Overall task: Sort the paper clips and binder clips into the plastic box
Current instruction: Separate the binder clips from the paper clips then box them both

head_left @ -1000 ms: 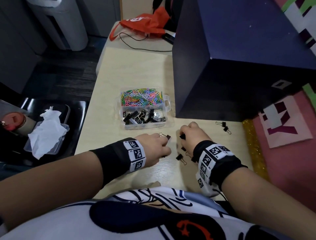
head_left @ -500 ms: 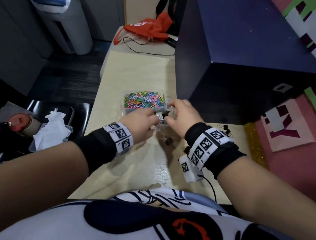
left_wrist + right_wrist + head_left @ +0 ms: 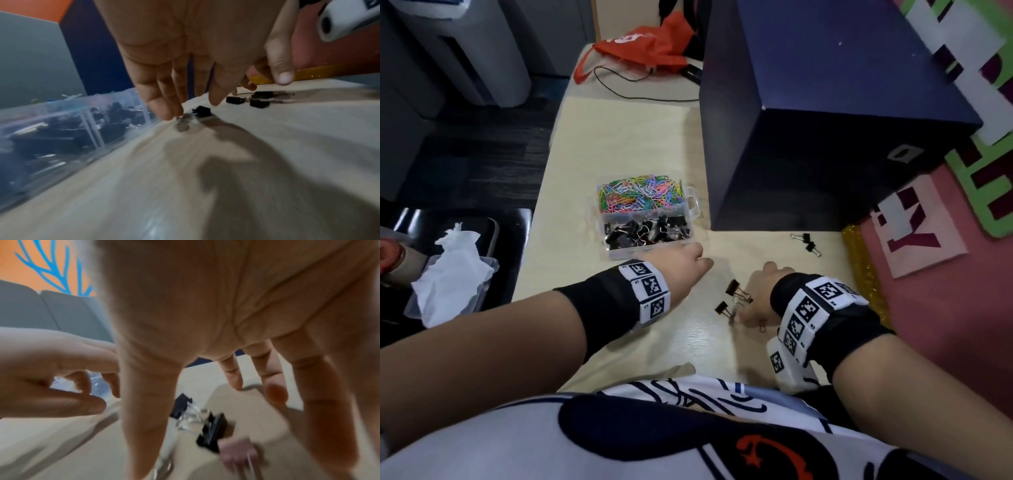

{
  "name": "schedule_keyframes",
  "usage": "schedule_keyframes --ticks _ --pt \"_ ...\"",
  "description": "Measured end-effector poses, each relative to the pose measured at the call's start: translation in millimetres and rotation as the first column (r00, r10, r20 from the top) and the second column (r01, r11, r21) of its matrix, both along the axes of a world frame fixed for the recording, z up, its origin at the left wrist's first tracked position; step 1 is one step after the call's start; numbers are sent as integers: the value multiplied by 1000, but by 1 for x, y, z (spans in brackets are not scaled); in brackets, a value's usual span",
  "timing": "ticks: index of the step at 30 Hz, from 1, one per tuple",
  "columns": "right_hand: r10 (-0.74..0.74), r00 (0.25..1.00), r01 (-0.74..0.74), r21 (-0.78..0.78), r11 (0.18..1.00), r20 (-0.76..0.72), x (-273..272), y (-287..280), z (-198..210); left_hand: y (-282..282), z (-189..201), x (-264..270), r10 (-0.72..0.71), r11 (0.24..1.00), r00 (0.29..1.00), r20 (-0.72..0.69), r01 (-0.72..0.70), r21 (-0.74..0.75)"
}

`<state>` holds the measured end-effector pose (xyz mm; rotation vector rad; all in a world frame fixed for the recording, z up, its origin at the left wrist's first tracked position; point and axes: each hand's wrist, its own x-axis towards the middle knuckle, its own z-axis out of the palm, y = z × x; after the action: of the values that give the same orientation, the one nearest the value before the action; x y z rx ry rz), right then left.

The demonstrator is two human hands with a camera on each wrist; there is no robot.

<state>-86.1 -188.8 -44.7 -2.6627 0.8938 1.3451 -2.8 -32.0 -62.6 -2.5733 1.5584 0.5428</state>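
Note:
The clear plastic box holds coloured paper clips in its far compartment and black binder clips in its near one. My left hand hangs just in front of the box with relaxed, empty fingers, close to a loose binder clip. My right hand is lowered over two binder clips on the table. Its fingers are spread, and one tip touches a clip. Two more binder clips lie farther right.
A large dark blue box stands right of the plastic box. A gold glitter strip runs along the table's right edge. An orange bag and a cable lie at the far end. A chair with tissue stands to the left.
Half a second ago both hands were together over the box's binder clip compartment. They have since drawn back to the table: the left in front of the box, the right onto the loose clips.

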Motion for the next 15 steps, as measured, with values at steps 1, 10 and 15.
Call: schedule_keyframes --ticks 1,10,15 --pt "-22 1000 22 6 1000 18 -4 3 -1 -1 -2 -1 -6 999 1000 13 6 39" --pt "-139 942 83 190 978 306 -12 21 -1 7 2 -8 109 989 994 -26 -106 105" --pt "-39 906 -76 253 965 421 -2 35 -1 19 13 -7 129 991 992 -15 -130 -42"
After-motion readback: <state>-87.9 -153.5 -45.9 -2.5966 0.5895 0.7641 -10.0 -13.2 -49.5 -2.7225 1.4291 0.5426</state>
